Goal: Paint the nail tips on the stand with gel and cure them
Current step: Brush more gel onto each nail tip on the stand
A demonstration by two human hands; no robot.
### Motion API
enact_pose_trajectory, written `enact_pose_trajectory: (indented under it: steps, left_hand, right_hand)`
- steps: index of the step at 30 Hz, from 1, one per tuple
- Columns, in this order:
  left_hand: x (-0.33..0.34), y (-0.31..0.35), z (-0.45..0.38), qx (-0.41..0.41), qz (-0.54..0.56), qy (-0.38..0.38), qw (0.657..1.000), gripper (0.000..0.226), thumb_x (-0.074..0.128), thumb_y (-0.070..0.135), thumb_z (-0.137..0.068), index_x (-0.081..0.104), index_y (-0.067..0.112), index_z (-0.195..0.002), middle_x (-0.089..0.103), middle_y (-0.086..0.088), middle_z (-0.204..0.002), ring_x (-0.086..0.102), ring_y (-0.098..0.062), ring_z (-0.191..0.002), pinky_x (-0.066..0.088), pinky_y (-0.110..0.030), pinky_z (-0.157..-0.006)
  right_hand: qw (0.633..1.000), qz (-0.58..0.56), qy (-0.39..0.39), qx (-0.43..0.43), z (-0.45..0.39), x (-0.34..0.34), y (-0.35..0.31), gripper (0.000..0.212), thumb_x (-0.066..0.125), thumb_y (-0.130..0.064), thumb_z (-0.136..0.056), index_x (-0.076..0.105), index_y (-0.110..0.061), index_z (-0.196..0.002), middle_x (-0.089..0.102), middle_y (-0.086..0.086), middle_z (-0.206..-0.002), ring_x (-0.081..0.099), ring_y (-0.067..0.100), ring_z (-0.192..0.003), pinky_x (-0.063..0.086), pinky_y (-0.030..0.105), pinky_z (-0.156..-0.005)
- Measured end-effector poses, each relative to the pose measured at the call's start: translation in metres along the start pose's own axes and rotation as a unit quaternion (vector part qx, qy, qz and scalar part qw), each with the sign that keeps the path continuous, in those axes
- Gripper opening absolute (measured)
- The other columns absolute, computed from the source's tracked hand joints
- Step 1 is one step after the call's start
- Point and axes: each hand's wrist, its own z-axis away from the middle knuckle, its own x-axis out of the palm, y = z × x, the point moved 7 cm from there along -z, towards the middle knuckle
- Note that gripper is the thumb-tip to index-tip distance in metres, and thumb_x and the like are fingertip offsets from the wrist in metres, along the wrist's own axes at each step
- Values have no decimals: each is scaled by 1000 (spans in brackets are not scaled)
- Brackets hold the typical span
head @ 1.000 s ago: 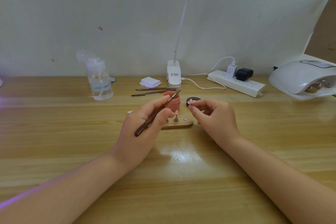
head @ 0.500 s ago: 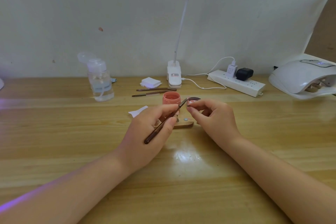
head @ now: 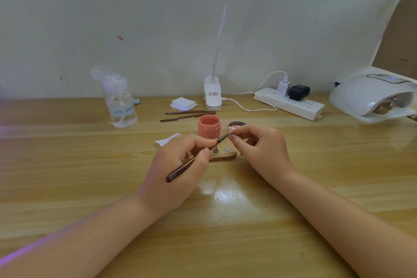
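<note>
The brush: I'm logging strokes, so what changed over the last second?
The left hand lowered the brush from over the jar and swung its tip right, onto the nail tip pinched by the right hand. Both grips, jar and stand stayed as they were.

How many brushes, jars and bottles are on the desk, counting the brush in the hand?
Brushes: 3, one held in the left hand at, two lying at and
Pink jars: 1
Clear bottles: 1
Total: 5
</note>
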Motion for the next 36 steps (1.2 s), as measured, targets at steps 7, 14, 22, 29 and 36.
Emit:
enact_pose_trajectory:
  steps: [7,14,22,29,36]
  left_hand:
    - [-2,2,-1,-13,5,14,1000,22,53,27,-91,68,31,-106,71,20,-92,64,-4,-90,45,-11,-76]
    - [-4,0,0,-13,42,31,999,21,54,27,-92,68,24,-106,72,16,-90,67,-6,-93,49,-15,-78]
    - [-3,0,1,-17,58,27,998,19,53,22,-91,68,26,-101,73,12,-88,69,-8,-92,53,-20,-79]
    - [-4,-1,0,-25,55,23,998,21,52,17,-89,69,25,-98,74,11,-85,70,-7,-87,53,-20,-78]
    - [-2,-2,-1,-28,52,11,998,20,53,20,-90,70,25,-99,72,12,-87,68,-9,-89,50,-16,-77]
  right_hand:
    - [1000,6,1,-8,0,-1,-2,5,75,-18,-82,75,-23,-83,70,-8,-69,59,13,-57,51,29,-61]
    - [1000,0,-1,-6,0,0,-3,5,75,-17,-82,75,-21,-85,69,-10,-68,60,10,-57,52,30,-63]
    - [1000,-7,-6,-3,0,0,-3,6,75,-16,-82,75,-22,-85,69,-11,-69,63,17,-61,55,36,-66]
    - [1000,-7,-5,-1,0,0,-2,7,75,-16,-83,75,-23,-86,69,-11,-68,62,15,-59,55,36,-66]
    - [1000,-6,-2,-7,0,0,-2,7,75,-15,-82,75,-22,-85,70,-9,-71,63,16,-60,56,40,-67]
